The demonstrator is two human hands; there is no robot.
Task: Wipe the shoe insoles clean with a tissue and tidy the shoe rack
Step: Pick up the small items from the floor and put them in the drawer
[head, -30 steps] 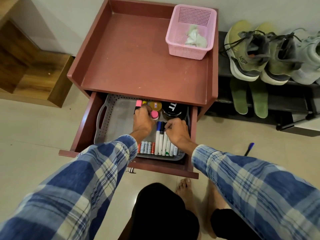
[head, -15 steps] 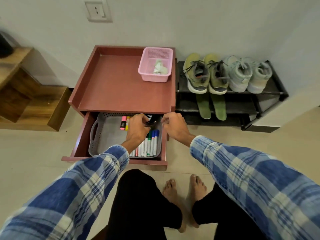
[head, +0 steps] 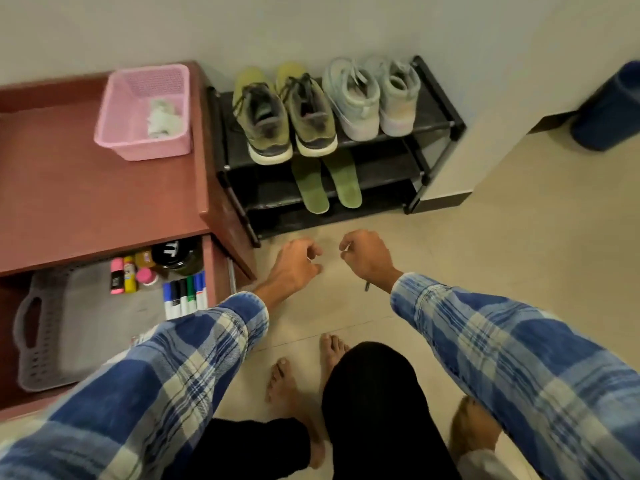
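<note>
Two green insoles (head: 310, 187) (head: 343, 181) lie side by side on the middle shelf of the black shoe rack (head: 434, 124). On the top shelf stand a pair of olive sneakers (head: 265, 124) and a pair of pale grey sneakers (head: 355, 100). A crumpled tissue (head: 162, 119) sits in the pink basket (head: 114, 133) on the red cabinet. My left hand (head: 298, 261) and my right hand (head: 363, 254) hover over the floor just in front of the rack, fingers loosely curled, holding nothing.
The red cabinet (head: 86, 202) stands left of the rack. Its drawer is pulled out, holding a grey tray (head: 45, 358) with markers (head: 185, 294) and small bottles. A dark pen tip (head: 367, 286) shows under my right wrist. A blue bin (head: 609, 109) stands far right. My bare feet are below.
Both hands left the drawer's markers and moved right to the floor before the shoe rack. The view swung right; the drawer stays pulled out.
</note>
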